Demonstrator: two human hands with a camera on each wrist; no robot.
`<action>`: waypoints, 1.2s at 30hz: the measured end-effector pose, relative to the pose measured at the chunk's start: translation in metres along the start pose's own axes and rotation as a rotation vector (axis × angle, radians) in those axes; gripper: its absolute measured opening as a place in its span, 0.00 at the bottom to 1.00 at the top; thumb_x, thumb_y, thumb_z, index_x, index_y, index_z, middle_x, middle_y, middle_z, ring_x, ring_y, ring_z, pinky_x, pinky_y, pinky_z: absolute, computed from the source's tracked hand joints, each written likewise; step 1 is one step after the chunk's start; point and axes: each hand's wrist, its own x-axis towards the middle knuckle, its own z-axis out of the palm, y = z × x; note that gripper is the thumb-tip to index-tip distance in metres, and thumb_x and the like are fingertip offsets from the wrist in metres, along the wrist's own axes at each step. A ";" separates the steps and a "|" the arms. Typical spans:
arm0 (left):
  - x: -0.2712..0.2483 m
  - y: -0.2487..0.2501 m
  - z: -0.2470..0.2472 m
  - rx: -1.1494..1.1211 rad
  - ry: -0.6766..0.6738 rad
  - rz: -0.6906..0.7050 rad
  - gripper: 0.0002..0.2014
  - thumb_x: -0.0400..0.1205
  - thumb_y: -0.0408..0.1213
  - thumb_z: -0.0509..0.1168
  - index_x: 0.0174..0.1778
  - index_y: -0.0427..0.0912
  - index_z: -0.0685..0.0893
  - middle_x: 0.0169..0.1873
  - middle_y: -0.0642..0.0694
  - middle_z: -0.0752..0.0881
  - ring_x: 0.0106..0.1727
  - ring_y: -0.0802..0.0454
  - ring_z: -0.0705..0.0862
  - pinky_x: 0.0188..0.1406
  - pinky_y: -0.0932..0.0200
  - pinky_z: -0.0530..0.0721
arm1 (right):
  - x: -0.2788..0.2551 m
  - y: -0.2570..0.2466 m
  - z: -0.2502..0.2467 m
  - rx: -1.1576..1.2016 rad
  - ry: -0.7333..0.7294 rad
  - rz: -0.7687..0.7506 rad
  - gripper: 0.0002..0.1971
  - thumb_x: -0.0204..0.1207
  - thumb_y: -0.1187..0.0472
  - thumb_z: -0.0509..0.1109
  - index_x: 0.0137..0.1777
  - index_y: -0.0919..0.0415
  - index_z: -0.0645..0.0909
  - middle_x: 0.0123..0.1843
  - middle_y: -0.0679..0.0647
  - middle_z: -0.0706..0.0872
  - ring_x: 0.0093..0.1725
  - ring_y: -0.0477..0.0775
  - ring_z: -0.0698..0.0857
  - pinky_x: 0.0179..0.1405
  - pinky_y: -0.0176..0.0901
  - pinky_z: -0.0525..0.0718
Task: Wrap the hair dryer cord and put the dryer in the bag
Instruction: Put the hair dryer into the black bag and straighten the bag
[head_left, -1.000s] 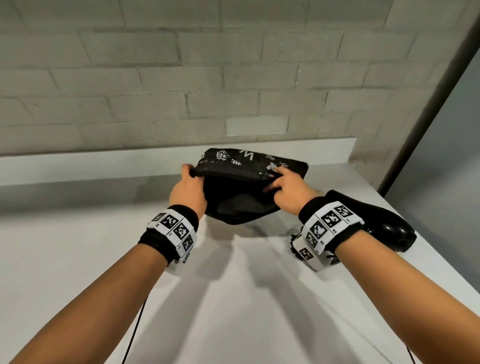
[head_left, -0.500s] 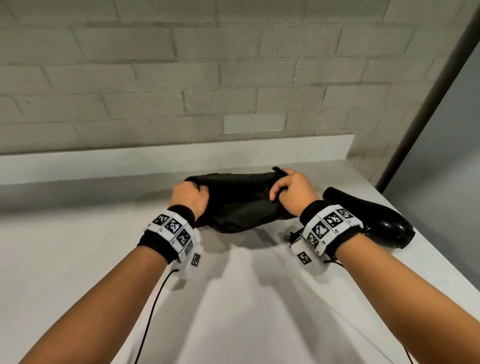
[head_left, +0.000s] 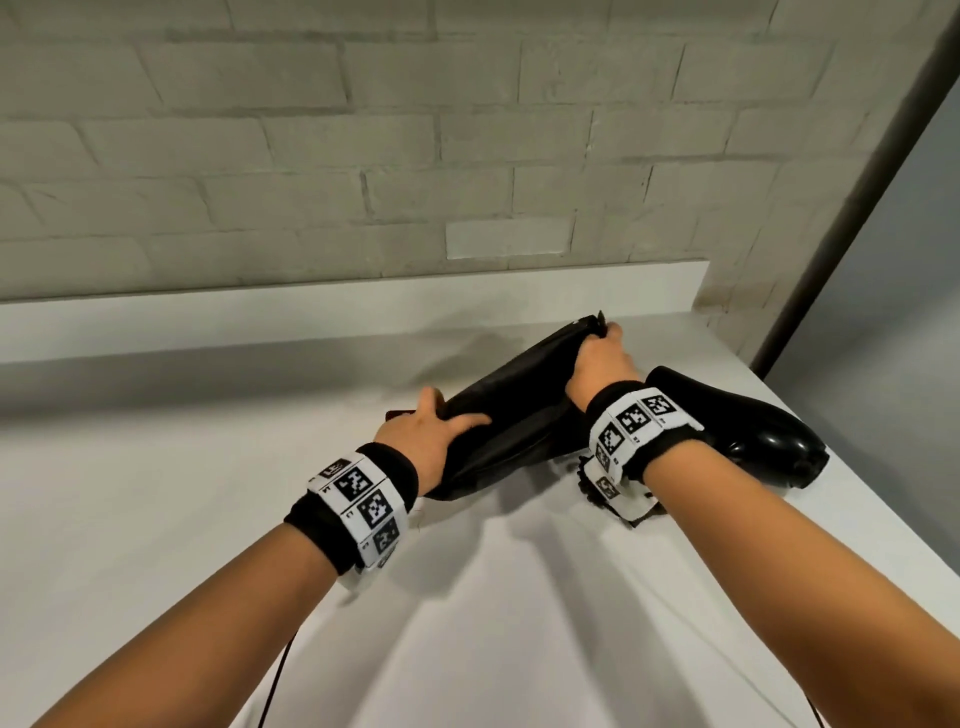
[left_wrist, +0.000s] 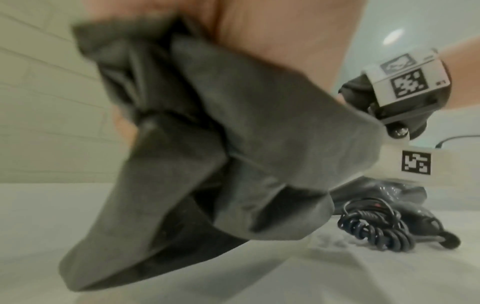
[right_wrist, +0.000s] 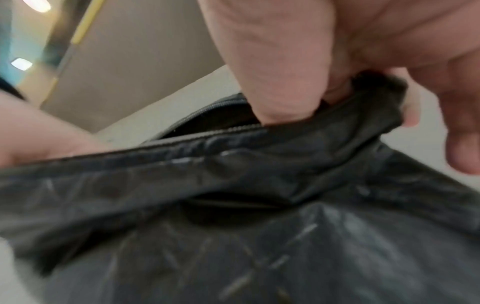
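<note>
From the head view, both hands are on the black bag (head_left: 511, 415) — the left hand (head_left: 423, 434) grips the near end, the right hand (head_left: 602, 361) pinches the far, raised end, so the bag hangs stretched and tilted above the white surface (head_left: 208, 493). The glossy black hair dryer (head_left: 748, 431) lies on the surface just beside the right wrist, not yet in the bag. Left wrist view now: soft, matte, crumpled fabric bunched in the fingers (left_wrist: 272, 41), and beyond it the coiled cord (left_wrist: 376, 232) sits bundled against the dryer, so the wrapping looks done. Right wrist view: thumb tucked inside the zip edge (right_wrist: 207, 131), fingers (right_wrist: 462, 144) curled round the rim, and the mouth shows only a narrow slit. To do this well, I'd say pull the two rims apart sideways — not just end to end — so the opening gapes wide enough for the bulky dryer.
</note>
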 end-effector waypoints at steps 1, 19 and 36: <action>0.000 -0.001 -0.001 -0.013 -0.022 0.018 0.29 0.77 0.36 0.61 0.71 0.69 0.66 0.68 0.44 0.65 0.56 0.39 0.81 0.56 0.52 0.79 | 0.003 0.002 0.001 0.073 -0.013 0.015 0.25 0.71 0.67 0.68 0.68 0.71 0.69 0.75 0.64 0.62 0.59 0.67 0.80 0.55 0.47 0.79; 0.007 -0.032 -0.005 -0.067 -0.120 -0.345 0.36 0.71 0.41 0.66 0.74 0.67 0.60 0.58 0.42 0.66 0.50 0.38 0.82 0.56 0.48 0.83 | 0.004 0.022 0.005 -0.208 -0.288 -0.266 0.27 0.68 0.62 0.71 0.68 0.62 0.70 0.68 0.60 0.69 0.60 0.66 0.80 0.61 0.50 0.81; 0.010 -0.055 0.003 -0.561 0.044 -0.265 0.34 0.67 0.31 0.70 0.70 0.55 0.75 0.65 0.37 0.79 0.63 0.41 0.80 0.65 0.57 0.78 | 0.017 0.053 -0.007 0.690 -0.292 -0.013 0.25 0.73 0.69 0.70 0.69 0.65 0.68 0.52 0.57 0.77 0.43 0.56 0.82 0.27 0.41 0.87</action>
